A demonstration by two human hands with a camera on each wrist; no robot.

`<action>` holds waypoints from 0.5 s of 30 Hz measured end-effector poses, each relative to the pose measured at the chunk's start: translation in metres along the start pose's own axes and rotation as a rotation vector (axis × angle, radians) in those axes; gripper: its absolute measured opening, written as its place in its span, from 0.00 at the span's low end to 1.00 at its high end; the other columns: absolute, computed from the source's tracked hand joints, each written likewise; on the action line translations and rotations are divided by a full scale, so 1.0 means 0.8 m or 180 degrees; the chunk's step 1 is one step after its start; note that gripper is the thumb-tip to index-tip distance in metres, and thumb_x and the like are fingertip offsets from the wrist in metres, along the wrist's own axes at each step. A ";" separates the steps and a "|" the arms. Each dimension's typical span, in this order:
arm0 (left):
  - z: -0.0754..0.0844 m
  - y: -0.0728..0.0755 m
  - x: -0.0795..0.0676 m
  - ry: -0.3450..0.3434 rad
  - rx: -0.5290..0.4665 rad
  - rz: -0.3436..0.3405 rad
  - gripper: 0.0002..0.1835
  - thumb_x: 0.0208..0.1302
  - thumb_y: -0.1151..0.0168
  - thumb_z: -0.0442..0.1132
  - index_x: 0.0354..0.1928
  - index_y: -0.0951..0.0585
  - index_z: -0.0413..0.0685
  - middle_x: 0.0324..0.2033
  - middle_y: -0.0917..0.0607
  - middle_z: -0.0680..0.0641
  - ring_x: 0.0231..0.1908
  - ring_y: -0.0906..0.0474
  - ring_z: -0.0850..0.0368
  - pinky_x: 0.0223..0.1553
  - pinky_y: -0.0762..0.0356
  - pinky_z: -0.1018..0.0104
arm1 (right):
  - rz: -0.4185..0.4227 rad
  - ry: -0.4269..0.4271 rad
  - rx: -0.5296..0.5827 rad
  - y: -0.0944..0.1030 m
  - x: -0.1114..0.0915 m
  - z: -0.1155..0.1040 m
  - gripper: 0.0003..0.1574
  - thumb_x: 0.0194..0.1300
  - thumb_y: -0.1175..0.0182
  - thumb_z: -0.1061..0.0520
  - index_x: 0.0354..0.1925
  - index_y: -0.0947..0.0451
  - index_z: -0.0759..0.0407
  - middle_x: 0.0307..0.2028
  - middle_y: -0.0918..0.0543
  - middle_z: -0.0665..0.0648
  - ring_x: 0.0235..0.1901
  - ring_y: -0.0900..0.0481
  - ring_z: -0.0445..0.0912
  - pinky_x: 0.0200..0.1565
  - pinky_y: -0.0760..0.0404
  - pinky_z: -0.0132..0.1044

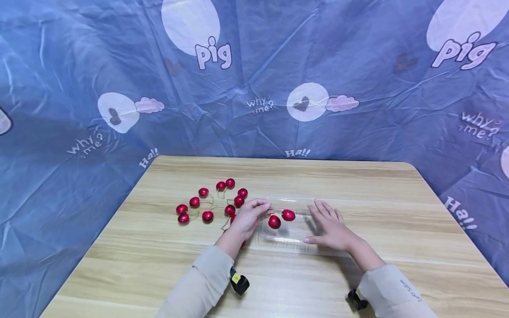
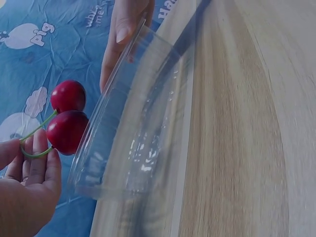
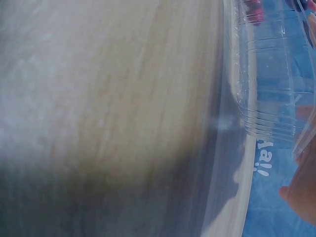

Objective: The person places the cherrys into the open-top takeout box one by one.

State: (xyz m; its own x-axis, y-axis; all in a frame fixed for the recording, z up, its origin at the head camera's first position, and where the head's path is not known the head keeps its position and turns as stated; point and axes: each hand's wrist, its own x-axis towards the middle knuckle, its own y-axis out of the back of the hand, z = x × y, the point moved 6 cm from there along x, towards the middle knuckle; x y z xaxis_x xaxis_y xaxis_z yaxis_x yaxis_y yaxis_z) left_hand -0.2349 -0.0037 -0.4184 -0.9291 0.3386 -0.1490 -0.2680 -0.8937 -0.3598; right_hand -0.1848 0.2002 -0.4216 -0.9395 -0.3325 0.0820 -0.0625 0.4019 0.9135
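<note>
In the head view my left hand (image 1: 249,217) pinches the green stems of a joined cherry pair. The two red cherries (image 2: 68,131) hang over the rim of a clear plastic container (image 2: 133,123), seen side-on in the left wrist view. This container's near rim (image 1: 284,240) lies at mid-table, between both hands. At its right end rests my right hand (image 1: 331,227), fingers spread and fairly straight, thumb toward the near corner. Only part of that hand shows at the edge of the right wrist view, beside the ribbed container wall (image 3: 269,126).
Several more cherries (image 1: 207,216) with stems lie on the wooden table (image 1: 131,247) left of the container, some partly hidden behind my left hand and forearm. A blue printed cloth (image 1: 254,128) hangs behind the table's far edge.
</note>
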 end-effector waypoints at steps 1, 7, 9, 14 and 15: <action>-0.002 -0.002 0.001 0.0009 0.0015 -0.0009 0.14 0.56 0.47 0.29 0.43 0.30 0.25 0.29 0.21 0.46 0.32 0.22 0.56 0.49 0.30 0.57 | -0.0002 -0.0001 -0.0003 0.000 0.000 0.000 0.62 0.41 0.42 0.30 0.63 0.50 0.64 0.63 0.55 0.68 0.61 0.61 0.61 0.55 0.63 0.63; -0.007 -0.011 0.007 0.0026 0.0030 -0.0058 0.11 0.56 0.47 0.29 0.40 0.28 0.28 0.29 0.21 0.45 0.31 0.22 0.58 0.46 0.27 0.61 | -0.0013 -0.0001 0.0000 0.001 0.000 0.000 0.62 0.41 0.42 0.30 0.63 0.50 0.65 0.63 0.55 0.68 0.61 0.61 0.60 0.56 0.63 0.63; -0.009 -0.013 0.010 0.0042 0.0018 -0.0053 0.10 0.55 0.46 0.29 0.39 0.27 0.29 0.28 0.21 0.46 0.30 0.22 0.58 0.45 0.26 0.62 | -0.0013 -0.0002 0.0013 0.001 0.000 -0.001 0.61 0.41 0.42 0.30 0.62 0.49 0.65 0.63 0.55 0.68 0.61 0.61 0.60 0.56 0.63 0.63; -0.014 -0.020 0.016 0.0131 0.0070 -0.0047 0.12 0.55 0.46 0.29 0.41 0.29 0.27 0.28 0.21 0.45 0.30 0.22 0.59 0.45 0.26 0.62 | -0.0007 0.0003 0.0006 0.001 0.000 0.000 0.61 0.41 0.42 0.30 0.62 0.49 0.65 0.63 0.55 0.68 0.61 0.61 0.61 0.55 0.63 0.63; -0.014 -0.021 0.017 0.0150 0.0091 -0.0054 0.13 0.55 0.46 0.29 0.42 0.29 0.27 0.29 0.21 0.45 0.30 0.22 0.59 0.44 0.26 0.62 | -0.0008 0.0001 0.0002 0.001 0.000 0.000 0.61 0.41 0.42 0.30 0.62 0.49 0.65 0.63 0.55 0.68 0.61 0.61 0.61 0.56 0.63 0.63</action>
State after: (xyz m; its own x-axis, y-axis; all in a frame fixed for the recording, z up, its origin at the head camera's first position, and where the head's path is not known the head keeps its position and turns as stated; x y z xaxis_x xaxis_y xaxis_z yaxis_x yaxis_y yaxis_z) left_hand -0.2398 0.0193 -0.4247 -0.9114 0.3666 -0.1868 -0.2913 -0.8956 -0.3362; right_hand -0.1848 0.2004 -0.4208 -0.9393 -0.3336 0.0798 -0.0650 0.4015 0.9135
